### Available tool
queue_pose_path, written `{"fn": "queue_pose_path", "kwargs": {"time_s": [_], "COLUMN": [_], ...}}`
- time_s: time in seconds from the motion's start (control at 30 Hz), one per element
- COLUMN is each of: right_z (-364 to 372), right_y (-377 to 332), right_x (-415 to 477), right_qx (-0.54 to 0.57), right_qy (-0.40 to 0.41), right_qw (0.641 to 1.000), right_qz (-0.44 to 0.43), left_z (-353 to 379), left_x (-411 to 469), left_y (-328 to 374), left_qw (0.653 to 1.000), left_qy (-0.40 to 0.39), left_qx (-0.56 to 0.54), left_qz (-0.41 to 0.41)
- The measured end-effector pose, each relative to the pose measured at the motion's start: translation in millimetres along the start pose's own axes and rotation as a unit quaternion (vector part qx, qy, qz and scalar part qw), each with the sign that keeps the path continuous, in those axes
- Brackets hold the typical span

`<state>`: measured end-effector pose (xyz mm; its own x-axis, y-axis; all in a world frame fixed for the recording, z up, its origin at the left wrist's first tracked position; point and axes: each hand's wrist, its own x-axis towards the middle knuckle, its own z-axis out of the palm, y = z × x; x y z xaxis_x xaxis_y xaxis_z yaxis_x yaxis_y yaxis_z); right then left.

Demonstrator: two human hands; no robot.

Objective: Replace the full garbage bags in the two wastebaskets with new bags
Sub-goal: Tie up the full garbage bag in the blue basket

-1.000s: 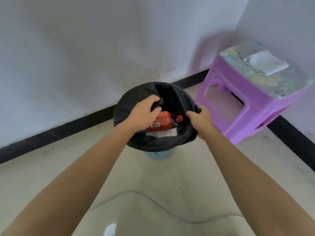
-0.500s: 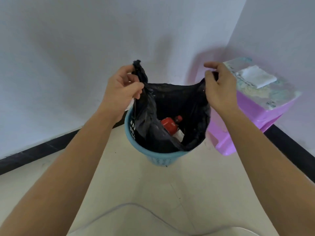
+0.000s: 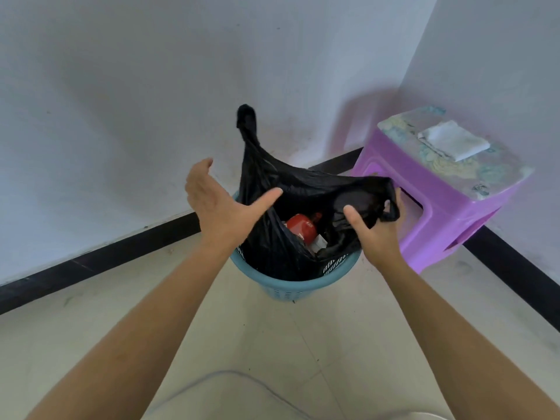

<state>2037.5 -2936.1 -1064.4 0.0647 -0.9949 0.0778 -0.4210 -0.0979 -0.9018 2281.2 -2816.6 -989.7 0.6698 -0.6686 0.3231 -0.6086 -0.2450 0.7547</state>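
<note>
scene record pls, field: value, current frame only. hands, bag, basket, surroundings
left hand: open, fingers spread, beside the bag, not gripping it
right hand: gripping the bag's right handle
black garbage bag: partly pulled up, lower part inside the basket, left handle sticking up free
bag contents: red bottle, white packaging
blue wastebasket: upright on the tiled floor, near the wall corner
purple stool: right of the basket
white folded cloth: on the stool top
</note>
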Motion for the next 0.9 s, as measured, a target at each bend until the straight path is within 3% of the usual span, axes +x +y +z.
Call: {"fn": "queue_pose_path", "kwargs": {"time_s": [0.07,0.17,0.27,0.33,0.5,0.63,0.73,0.83,0.9], "right_z": [5,4,-5,-12,-26,-5,11,24,26], "right_y": [11,-5,-48,-74,-126,-94,-56,-35,-45], "right_x": [0,5,14,22,24,5,-1,7,8], "right_qx": [-0.053,-0.037,-0.106,-0.074,0.193,0.184,0.115,-0.023,0.009], "right_qy": [-0.001,-0.007,-0.047,-0.018,0.026,0.108,0.009,-0.088,-0.103], "right_qw": [0.998,0.999,0.993,0.997,0.979,0.976,0.993,0.994,0.992], "right_qz": [0.016,0.007,-0.03,-0.031,-0.056,-0.035,0.029,-0.052,-0.069], "left_z": [7,16,21,21,24,30,30,28,25], "left_x": [0,9,22,30,33,32,31,32,32], "left_y": [3,7,11,12,23,22,22,21,19], "left_qw": [0.997,0.989,0.973,0.971,0.981,0.959,0.928,0.907,0.896], "left_qy": [-0.074,-0.121,-0.16,-0.176,-0.042,-0.043,-0.074,-0.086,-0.101], "left_qx": [-0.01,-0.076,-0.159,-0.154,-0.186,-0.262,-0.347,-0.378,-0.388], "left_qz": [0.004,0.023,-0.038,-0.051,-0.023,-0.097,-0.112,-0.163,-0.193]}}
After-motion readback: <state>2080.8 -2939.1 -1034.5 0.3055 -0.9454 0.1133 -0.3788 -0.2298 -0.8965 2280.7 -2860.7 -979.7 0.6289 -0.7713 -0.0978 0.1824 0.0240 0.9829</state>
